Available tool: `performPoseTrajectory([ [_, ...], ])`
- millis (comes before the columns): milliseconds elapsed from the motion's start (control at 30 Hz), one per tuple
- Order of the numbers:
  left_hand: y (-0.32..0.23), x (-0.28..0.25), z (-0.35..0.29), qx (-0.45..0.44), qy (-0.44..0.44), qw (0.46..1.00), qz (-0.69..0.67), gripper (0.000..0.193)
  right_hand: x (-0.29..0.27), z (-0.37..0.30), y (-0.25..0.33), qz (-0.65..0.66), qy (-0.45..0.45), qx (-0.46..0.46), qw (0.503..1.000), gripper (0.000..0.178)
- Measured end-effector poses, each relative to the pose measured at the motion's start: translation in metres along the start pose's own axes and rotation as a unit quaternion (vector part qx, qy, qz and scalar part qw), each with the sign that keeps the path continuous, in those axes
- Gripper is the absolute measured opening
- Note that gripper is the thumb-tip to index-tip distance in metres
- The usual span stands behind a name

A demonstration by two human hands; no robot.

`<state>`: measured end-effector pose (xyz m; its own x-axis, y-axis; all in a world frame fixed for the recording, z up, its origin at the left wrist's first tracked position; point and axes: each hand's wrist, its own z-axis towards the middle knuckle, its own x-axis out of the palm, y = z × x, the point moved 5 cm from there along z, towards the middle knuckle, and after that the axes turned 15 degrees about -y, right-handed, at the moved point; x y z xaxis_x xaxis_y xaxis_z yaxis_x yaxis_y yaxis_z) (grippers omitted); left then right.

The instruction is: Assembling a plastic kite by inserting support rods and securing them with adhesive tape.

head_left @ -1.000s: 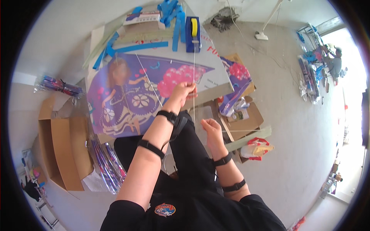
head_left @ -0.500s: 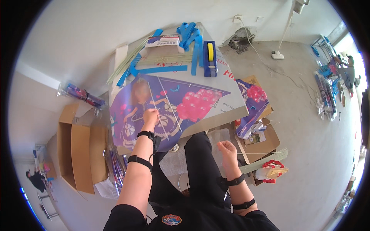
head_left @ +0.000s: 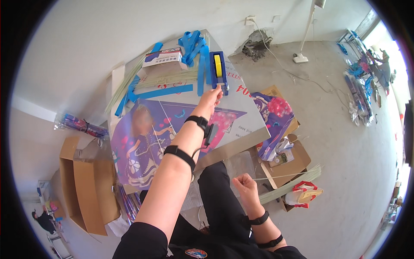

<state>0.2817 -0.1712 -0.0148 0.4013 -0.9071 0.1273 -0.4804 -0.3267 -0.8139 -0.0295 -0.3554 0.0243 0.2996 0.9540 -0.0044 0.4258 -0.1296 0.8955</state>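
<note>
The left hand (head_left: 210,100) is touching the near end of a blue tape dispenser (head_left: 220,80) with a yellow-cored roll (whether it is pinching any tape is too small to tell). The right hand (head_left: 247,187), its fingers curling together, is holding a thin rod (head_left: 280,176) beside the table (head_left: 254,118), where a purple printed sheet (head_left: 137,142) is lying near blue strips (head_left: 164,92).

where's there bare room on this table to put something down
On the table, a bare patch lies between the pointed tip of the purple printed sheet, the blue tape dispenser and the right-hand edge. The far end is crowded: blue strips, pale thin rods and a white carton.
</note>
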Motion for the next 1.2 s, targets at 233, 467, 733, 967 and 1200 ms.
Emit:
performPoseTrajectory([
  [233, 0.005, 0.013, 0.025, 0.009, -0.021, 0.999, -0.036, 0.02, 0.004, -0.013, 0.007, -0.082, 0.032, -0.059, 0.994, 0.015],
  [467, 0.005, 0.009, 0.03, 0.064, -0.027, 0.998, -0.011, 0.018, -0.005, -0.008, -0.012, -0.048, -0.001, -0.011, 0.999, 0.01],
  [733, 0.003, 0.004, 0.04, 0.22, -0.173, 0.943, 0.178, 0.024, -0.011, -0.003, 0.017, -0.198, -0.031, -0.124, 0.972, 0.01],
  [967, -0.001, -0.026, 0.022, 0.106, -0.022, 0.99, -0.093, 0.018, -0.051, 0.012, 0.011, -0.215, -0.083, -0.076, 0.97, 0.006],
  [1200, -0.037, -0.186, -0.034, 0.083, -0.049, 0.951, -0.295, 0.009, -0.03, 0.091, 0.083, -0.268, -0.087, -0.264, 0.922, 0.008],
])
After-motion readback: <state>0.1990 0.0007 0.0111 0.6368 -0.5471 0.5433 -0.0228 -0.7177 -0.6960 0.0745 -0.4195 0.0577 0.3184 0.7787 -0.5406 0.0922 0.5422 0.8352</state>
